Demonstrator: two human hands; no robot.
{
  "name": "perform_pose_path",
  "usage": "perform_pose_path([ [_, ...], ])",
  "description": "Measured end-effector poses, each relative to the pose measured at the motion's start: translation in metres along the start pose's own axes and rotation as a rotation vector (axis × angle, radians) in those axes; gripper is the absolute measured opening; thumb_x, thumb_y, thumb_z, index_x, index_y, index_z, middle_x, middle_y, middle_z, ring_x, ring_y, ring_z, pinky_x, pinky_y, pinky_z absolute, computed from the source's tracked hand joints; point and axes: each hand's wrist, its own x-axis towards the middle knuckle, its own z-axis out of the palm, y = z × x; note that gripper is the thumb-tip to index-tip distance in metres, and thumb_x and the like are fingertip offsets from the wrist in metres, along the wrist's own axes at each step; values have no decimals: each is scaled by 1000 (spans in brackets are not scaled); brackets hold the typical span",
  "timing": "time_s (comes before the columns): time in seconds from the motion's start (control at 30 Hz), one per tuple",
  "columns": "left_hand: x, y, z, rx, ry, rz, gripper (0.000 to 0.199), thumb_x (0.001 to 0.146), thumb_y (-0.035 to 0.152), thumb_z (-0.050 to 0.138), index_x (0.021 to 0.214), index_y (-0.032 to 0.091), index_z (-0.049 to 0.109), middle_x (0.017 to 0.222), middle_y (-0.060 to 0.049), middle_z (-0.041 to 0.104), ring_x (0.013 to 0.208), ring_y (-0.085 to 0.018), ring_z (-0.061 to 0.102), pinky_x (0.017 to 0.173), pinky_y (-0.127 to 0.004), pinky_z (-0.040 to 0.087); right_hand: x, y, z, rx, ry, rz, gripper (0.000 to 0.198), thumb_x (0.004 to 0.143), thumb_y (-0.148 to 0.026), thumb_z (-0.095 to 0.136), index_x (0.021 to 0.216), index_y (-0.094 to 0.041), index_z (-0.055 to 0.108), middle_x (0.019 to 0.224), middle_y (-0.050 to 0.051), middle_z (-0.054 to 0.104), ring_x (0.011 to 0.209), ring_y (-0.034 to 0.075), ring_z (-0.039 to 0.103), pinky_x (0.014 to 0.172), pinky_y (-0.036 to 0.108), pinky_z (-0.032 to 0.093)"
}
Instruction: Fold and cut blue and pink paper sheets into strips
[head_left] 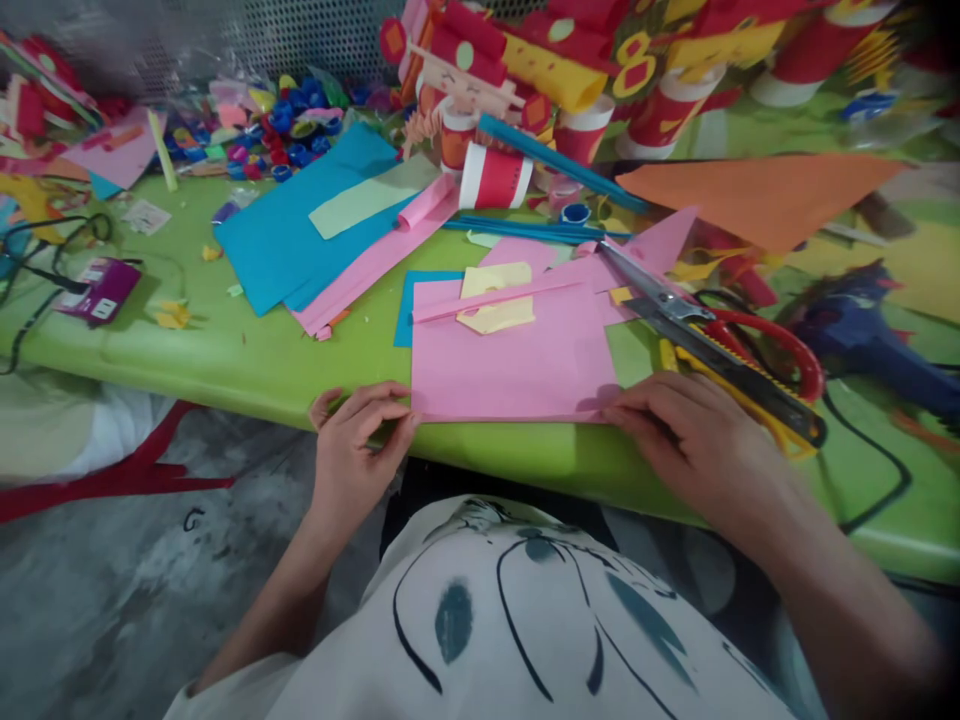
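A pink sheet of paper (517,370) lies flat at the table's near edge, with a narrow fold along its front side. My left hand (364,440) pinches the sheet's near left corner between thumb and fingers. At the near right corner, my right hand (690,440) pinches the same folded edge. On the sheet's far part rest a cut pale yellow paper piece (499,318) and a thin pink strip (555,294). Just beyond my right hand lie scissors with red handles (772,345) and a black-and-yellow cutter knife (739,368).
Blue paper sheets (277,240) and a rolled pink strip (390,250) lie at the back left. A red and white paper cup (495,178) rests on its side. A dark blue glue gun (862,320) with a cord is at the right. A purple box (99,290) with cables stands left.
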Motion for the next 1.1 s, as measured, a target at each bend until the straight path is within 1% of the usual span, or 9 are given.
perform_pose_path([
  [0.13,1,1,4,32,0,0,15,109,26,65,95,27,69,117,-1,84,113,-22,77,114,-49,34,0,4,3,-48,12,-36,33,109,-49,55,92,-24,68,88,7,74,85,23,69,79,38,52],
  [0.33,1,2,10,107,9,4,17,110,24,61,94,24,66,130,-6,79,124,-25,72,115,-52,30,-2,11,9,-181,59,-145,31,110,-44,53,91,-24,65,84,6,72,79,23,65,75,37,49],
  [0.47,1,2,9,179,12,-13,19,109,31,64,92,25,68,140,-8,74,116,-28,69,108,-53,33,-3,13,12,-229,86,-170,29,110,-43,52,92,-24,65,86,6,73,80,25,66,76,38,50],
  [0.53,1,2,9,203,22,-12,20,109,33,64,91,25,68,141,-8,74,116,-29,68,106,-54,34,-2,11,11,-244,90,-169,30,111,-43,51,92,-24,65,85,7,72,80,25,67,74,39,50],
  [0.63,0,4,10,200,33,-15,18,108,31,65,91,26,66,138,-6,76,120,-30,67,108,-55,33,-2,8,10,-259,76,-149,35,111,-48,50,89,-24,63,84,7,72,78,26,67,72,39,48],
  [0.73,-1,5,11,192,36,-20,17,108,30,66,91,26,64,136,-5,78,119,-29,68,109,-55,33,-1,7,8,-273,76,-136,40,111,-53,49,85,-25,60,81,6,70,75,26,65,69,40,46],
  [0.83,-4,5,10,182,33,-14,17,109,29,65,92,26,64,135,-5,79,118,-28,69,109,-55,33,0,8,8,-298,76,-142,42,111,-55,46,83,-26,58,77,5,67,72,26,63,67,40,45],
  [1.0,-6,7,7,174,24,-11,15,110,28,64,95,27,64,138,-3,79,120,-26,70,111,-57,31,0,8,7,-288,44,-129,44,112,-55,45,82,-27,60,77,5,67,71,26,64,66,41,45],
  [1.1,-4,9,6,159,17,-29,17,109,28,66,92,27,63,138,-3,79,122,-27,70,113,-58,31,-1,9,6,-283,61,-105,45,111,-57,45,81,-27,58,77,5,67,67,26,63,63,41,43],
])
